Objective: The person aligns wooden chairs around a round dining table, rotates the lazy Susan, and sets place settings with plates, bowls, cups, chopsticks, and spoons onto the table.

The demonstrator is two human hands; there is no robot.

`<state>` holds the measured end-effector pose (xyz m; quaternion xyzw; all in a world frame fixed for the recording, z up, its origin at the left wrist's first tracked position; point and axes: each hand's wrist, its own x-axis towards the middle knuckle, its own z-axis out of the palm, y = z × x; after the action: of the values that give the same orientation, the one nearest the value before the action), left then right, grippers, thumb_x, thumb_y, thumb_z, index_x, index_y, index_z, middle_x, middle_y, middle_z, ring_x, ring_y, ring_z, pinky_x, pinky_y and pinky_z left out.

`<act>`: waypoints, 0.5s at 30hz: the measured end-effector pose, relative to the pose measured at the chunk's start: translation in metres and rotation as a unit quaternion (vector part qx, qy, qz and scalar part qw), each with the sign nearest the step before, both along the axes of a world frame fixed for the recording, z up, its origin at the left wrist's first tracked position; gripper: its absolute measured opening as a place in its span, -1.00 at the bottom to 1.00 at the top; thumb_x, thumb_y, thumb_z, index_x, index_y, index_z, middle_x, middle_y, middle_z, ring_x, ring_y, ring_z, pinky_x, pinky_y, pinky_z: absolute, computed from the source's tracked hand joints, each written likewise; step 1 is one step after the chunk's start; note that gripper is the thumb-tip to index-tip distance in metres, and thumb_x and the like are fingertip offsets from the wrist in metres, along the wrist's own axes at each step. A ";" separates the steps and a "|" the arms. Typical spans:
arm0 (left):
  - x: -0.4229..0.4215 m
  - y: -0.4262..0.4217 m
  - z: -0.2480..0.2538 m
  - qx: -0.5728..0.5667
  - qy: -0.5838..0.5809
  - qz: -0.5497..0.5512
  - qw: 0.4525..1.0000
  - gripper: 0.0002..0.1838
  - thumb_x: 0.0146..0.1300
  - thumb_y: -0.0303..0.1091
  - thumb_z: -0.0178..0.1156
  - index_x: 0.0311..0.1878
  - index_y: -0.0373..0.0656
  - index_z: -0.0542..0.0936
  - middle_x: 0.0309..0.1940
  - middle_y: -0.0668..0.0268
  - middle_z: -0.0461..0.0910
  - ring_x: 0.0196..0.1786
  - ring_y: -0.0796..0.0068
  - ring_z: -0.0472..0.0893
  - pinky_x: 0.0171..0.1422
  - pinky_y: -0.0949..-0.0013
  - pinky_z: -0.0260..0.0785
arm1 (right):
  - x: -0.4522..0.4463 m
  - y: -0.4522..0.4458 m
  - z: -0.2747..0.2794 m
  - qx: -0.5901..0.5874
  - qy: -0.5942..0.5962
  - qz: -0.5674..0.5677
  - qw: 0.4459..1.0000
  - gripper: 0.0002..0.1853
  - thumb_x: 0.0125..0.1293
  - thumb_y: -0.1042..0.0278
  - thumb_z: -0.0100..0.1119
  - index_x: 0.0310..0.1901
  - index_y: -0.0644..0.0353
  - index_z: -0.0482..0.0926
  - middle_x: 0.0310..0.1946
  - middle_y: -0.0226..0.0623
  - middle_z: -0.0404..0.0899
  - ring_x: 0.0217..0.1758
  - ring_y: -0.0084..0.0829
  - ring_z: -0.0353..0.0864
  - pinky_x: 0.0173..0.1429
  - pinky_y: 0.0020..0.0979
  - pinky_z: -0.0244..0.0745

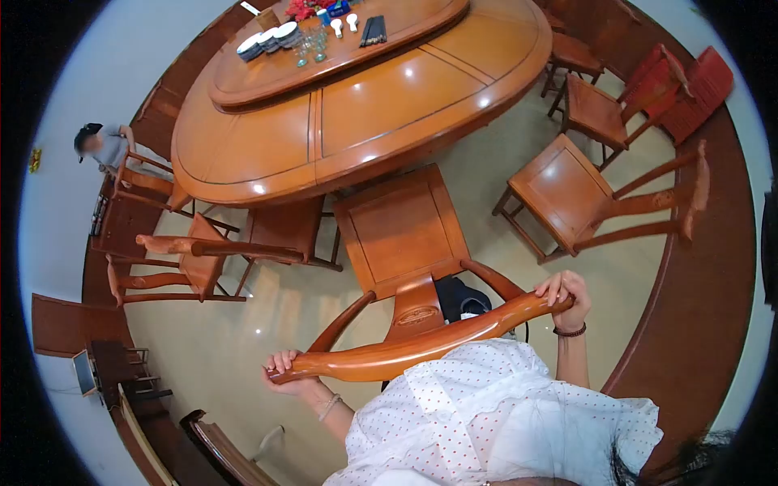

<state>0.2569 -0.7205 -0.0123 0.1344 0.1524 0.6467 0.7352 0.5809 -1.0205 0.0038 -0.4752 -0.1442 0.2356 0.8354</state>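
A wooden chair (403,235) stands right in front of me, its seat partly at the edge of the round table. My left hand (284,371) is wrapped around the left end of its curved top rail. At the other end of the rail, my right hand (567,293) grips with fingers curled over the wood. Between the rail and the seat runs a carved back splat (417,312). Something dark (462,298), perhaps a bag or shoe, shows behind the splat; its kind is unclear.
The large round table (356,138) carries a turntable with stacked dishes (271,40), glasses (310,47) and chopsticks (374,31). More chairs stand right (559,190) and left (198,255). A person (105,147) is at the far left. A red chair-like piece (697,89) stands far right.
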 end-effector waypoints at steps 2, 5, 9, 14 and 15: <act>-0.018 -0.022 -0.004 -0.009 -0.008 -0.005 1.000 -0.76 0.13 -0.18 -0.07 -0.59 -0.05 0.33 -0.78 0.47 0.25 -0.71 0.63 0.26 -0.50 0.53 0.23 | -0.023 -0.028 -0.003 -0.012 -0.013 -0.017 1.000 -0.68 0.08 0.27 -0.15 -0.78 0.10 0.20 -0.82 -0.24 0.27 -0.58 -0.28 0.41 -0.23 -0.26 0.41; -0.045 -0.062 -0.007 -0.012 -0.027 -0.040 0.999 -0.77 0.13 -0.20 -0.08 -0.58 -0.05 0.33 -0.77 0.46 0.26 -0.70 0.61 0.27 -0.49 0.51 0.24 | -0.054 -0.074 -0.001 -0.022 0.027 -0.055 0.998 -0.69 0.08 0.33 -0.18 -0.78 0.14 0.21 -0.81 -0.19 0.30 -0.58 -0.25 0.44 -0.22 -0.24 0.44; -0.071 -0.114 -0.015 -0.025 -0.032 -0.036 0.999 -0.78 0.14 -0.22 -0.10 -0.58 -0.04 0.33 -0.75 0.45 0.27 -0.68 0.58 0.28 -0.46 0.48 0.25 | -0.075 -0.122 -0.003 -0.044 0.026 -0.064 0.997 -0.67 0.10 0.33 -0.18 -0.80 0.12 0.19 -0.82 -0.23 0.28 -0.60 -0.28 0.43 -0.23 -0.25 0.45; -0.094 -0.145 -0.029 -0.046 -0.005 -0.035 0.998 -0.80 0.11 -0.24 -0.10 -0.58 -0.04 0.33 -0.74 0.45 0.26 -0.66 0.58 0.29 -0.43 0.47 0.28 | -0.088 -0.148 -0.006 -0.040 0.056 -0.074 0.995 -0.63 0.13 0.32 -0.15 -0.82 0.07 0.17 -0.84 -0.29 0.24 -0.60 -0.33 0.42 -0.26 -0.26 0.45; -0.094 -0.147 -0.025 -0.059 -0.006 -0.040 0.997 -0.81 0.11 -0.24 -0.10 -0.58 -0.04 0.33 -0.74 0.45 0.26 -0.66 0.58 0.28 -0.42 0.47 0.29 | -0.089 -0.149 -0.002 -0.040 0.053 -0.075 0.995 -0.63 0.13 0.32 -0.15 -0.82 0.07 0.17 -0.84 -0.29 0.24 -0.60 -0.33 0.42 -0.26 -0.26 0.45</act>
<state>0.1628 -0.8680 -0.0371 0.0928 0.1801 0.6079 0.7678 0.4920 -1.1693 0.0018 -0.5043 -0.0540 0.2026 0.8377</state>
